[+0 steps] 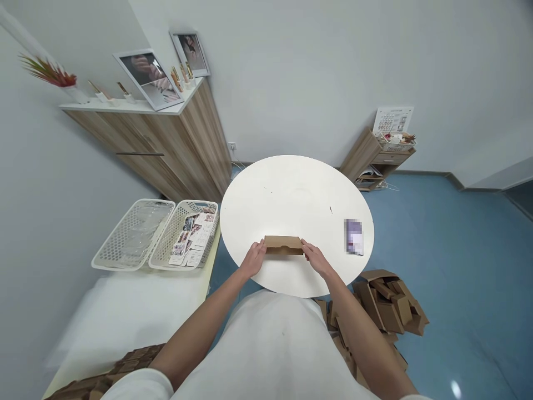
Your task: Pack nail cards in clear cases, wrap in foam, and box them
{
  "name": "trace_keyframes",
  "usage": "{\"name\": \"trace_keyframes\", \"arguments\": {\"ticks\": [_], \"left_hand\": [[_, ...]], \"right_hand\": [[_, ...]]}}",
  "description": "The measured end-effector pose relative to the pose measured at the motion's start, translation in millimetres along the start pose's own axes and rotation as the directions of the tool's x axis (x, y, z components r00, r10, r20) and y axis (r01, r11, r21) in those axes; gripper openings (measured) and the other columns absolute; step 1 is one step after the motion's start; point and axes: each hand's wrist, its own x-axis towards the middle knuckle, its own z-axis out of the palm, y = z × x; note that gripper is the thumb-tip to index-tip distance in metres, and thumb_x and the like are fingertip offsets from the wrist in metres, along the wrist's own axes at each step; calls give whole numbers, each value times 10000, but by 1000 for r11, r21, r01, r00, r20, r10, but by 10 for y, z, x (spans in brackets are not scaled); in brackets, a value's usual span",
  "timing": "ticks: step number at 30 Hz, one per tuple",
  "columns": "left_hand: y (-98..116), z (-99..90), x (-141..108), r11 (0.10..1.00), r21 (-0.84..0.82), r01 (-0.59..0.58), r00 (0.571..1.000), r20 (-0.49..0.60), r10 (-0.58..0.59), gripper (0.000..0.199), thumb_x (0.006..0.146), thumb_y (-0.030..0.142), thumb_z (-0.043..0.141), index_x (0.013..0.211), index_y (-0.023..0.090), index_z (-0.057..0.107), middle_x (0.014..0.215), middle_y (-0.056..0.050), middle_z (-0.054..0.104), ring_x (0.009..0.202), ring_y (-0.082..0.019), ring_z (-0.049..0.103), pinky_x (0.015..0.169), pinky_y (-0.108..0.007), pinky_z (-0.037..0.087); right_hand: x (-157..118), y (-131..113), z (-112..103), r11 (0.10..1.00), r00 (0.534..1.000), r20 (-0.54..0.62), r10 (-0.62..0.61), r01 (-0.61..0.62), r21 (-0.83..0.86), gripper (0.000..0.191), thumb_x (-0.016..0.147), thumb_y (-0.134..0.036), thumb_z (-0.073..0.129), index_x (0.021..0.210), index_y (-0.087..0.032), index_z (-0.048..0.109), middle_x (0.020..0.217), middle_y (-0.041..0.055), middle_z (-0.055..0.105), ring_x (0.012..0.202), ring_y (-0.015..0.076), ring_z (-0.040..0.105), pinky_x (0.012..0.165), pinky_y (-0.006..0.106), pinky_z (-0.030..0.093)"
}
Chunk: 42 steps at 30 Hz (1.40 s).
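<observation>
A small brown cardboard box [283,243] is held over the near part of the white oval table [291,189]. Its front side, facing me, shows a curved notch and a darker gap. My left hand [254,260] grips the box's left end, fingers closed on it. At the right end, my right hand [315,258] holds the box the same way. A purple and white item [353,237], blurred by pixels, lies on the table to the right.
Two white baskets [139,233] [183,236], one with printed cards, stand on a side table at left. An open carton [389,303] of brown boxes is on the floor at right. A wooden cabinet [166,150] and a small shelf [362,155] stand behind.
</observation>
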Motion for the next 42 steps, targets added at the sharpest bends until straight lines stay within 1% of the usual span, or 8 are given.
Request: {"name": "trace_keyframes", "arguments": {"ticks": [6,10,13,19,24,29,37,42], "left_hand": [[2,-22,38,998,-24,62,998,27,-61,516,858,503,211,1061,142,519,916,-76,511,955,-188,470,841,-276,350],[42,-53,68,998,-1,58,998,11,-58,522,840,540,205,908,166,564,881,-57,530,875,-176,497,804,-269,362],[56,-80,108,996,35,85,996,-8,-85,550,833,564,174,781,170,556,757,-40,544,758,-176,517,726,-276,380],[10,-98,183,983,158,95,995,-4,-96,595,841,555,138,720,170,575,664,-45,559,688,-192,543,662,-290,384],[-10,-86,170,987,161,26,999,-26,-23,493,859,461,233,1093,173,558,833,-53,618,834,-186,561,747,-283,400],[62,-115,128,994,81,71,994,-90,-64,456,820,433,368,1145,171,552,935,-62,654,859,-196,583,749,-290,429],[40,-162,112,995,-29,98,994,-39,-99,441,789,461,422,1110,200,576,975,-54,642,840,-184,588,749,-292,444],[-118,-41,148,966,-137,218,972,-61,-228,534,777,519,414,1174,174,506,1023,-82,607,892,-194,580,756,-291,439]], "right_hand": [[40,5,-21,994,997,74,23,-31,106,549,783,-467,386,1275,-226,407,790,1,514,688,135,457,703,289,383],[66,-51,-59,996,997,64,-42,37,78,433,776,-546,377,898,-202,611,782,35,542,784,177,483,682,279,369],[90,-100,-82,997,995,78,-55,51,53,462,767,-604,349,627,-199,523,691,29,536,740,178,483,628,267,355],[140,-122,-97,1000,993,121,-6,4,17,481,755,-632,339,553,-202,415,719,28,582,666,162,479,587,265,344],[177,-85,-131,996,993,107,-45,37,79,422,734,-591,417,653,-198,547,1177,60,538,838,189,510,666,282,385],[193,-34,-124,993,995,92,-29,18,117,425,742,-563,420,848,-211,633,1074,45,585,648,134,484,657,298,400],[198,78,-116,987,998,41,41,-46,153,485,716,-489,516,1148,-270,539,1062,38,563,904,181,508,777,322,413],[160,147,-54,974,992,14,129,-129,185,536,685,-457,547,1189,-283,489,1116,44,506,967,186,501,794,313,409]]}}
